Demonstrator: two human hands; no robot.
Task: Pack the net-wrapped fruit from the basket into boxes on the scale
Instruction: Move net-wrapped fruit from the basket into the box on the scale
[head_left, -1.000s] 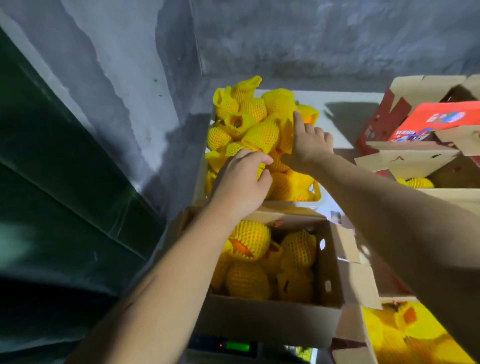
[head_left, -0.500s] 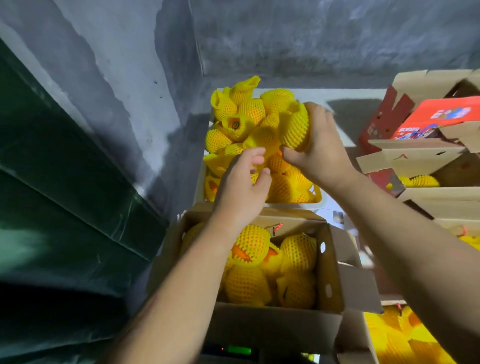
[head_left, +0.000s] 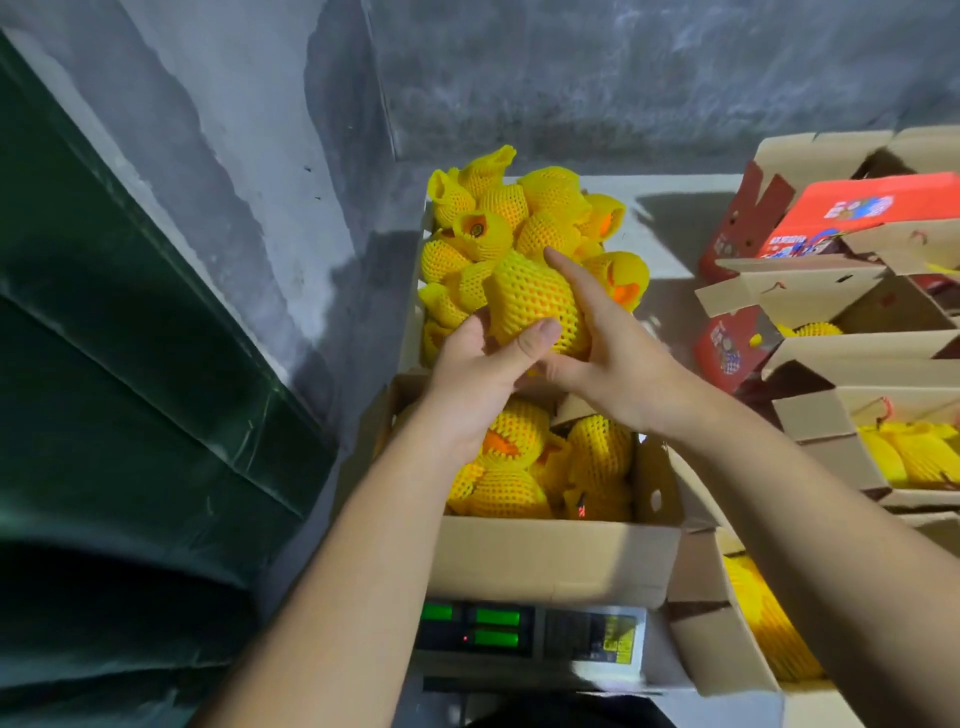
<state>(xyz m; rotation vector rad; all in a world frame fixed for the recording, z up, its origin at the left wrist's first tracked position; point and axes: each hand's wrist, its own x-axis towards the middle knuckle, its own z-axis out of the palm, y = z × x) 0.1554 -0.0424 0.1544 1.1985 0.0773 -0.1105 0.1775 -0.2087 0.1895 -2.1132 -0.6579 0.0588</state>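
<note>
Single head view, close, looking forward-down over box (head_left: 550, 558) on scale (head_left: 530, 631).

Two hands, left (head_left: 483, 364) and right (head_left: 613, 364), together hold one net-wrapped fruit (head_left: 535, 301). One basket (head_left: 423, 218), far centre, carries a heap of more than ten wrapped fruits; the exact count cannot be told. One open box (head_left: 550, 561) sits on one scale (head_left: 530, 631) and shows about five fruits. At right, at least four more boxes (head_left: 810, 291).
</note>
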